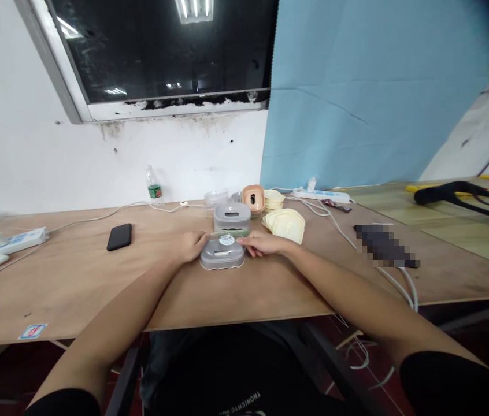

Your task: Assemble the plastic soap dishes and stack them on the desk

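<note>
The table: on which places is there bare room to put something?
The table is bare between the black phone and the left hand, and between the cream pieces and the dark flat device, though a white cable crosses there. Crowded: the middle, where gray pieces, the orange piece and cream pieces sit close together.

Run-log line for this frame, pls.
left hand: at gray container, left end; right hand: at right end, index finger near round sticker; behind: second gray container; right: cream pieces

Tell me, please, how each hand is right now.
Left hand: at the left edge of the nearer grey container; grip cannot be told.
Right hand: index finger extended toward its white sticker, other fingers curled.
</note>
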{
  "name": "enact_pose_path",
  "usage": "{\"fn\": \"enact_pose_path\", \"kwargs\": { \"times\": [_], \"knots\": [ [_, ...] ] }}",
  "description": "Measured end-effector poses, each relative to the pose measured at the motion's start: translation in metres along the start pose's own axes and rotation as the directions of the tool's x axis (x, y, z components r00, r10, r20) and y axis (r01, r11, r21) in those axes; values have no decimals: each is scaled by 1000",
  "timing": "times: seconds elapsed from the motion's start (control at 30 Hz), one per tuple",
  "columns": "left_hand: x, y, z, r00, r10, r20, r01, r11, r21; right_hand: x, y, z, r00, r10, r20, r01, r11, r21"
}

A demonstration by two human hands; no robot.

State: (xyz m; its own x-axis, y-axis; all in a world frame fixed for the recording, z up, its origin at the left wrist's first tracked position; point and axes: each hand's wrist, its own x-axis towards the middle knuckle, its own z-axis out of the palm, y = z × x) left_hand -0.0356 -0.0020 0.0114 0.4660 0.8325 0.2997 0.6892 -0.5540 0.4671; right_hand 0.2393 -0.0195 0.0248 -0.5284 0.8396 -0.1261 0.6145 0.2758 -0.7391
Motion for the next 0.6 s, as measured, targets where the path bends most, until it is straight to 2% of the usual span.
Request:
{"fn": "enact_pose_path", "kwargs": {
  "times": [0.2,0.43,0.6],
  "knots": [
    [-1,-1,-1,999,47,26,-47,999,13,1,2,-1,997,-29,69,29,1000,2],
    [-2,2,-6,995,74,62,-75,997,5,2,2,1,999,9,51,-8,1000,-9],
    [0,0,-5,996,78,33,-76,996,-35,2,0,3,1000,-21,15,22,998,-65]
  ]
}}
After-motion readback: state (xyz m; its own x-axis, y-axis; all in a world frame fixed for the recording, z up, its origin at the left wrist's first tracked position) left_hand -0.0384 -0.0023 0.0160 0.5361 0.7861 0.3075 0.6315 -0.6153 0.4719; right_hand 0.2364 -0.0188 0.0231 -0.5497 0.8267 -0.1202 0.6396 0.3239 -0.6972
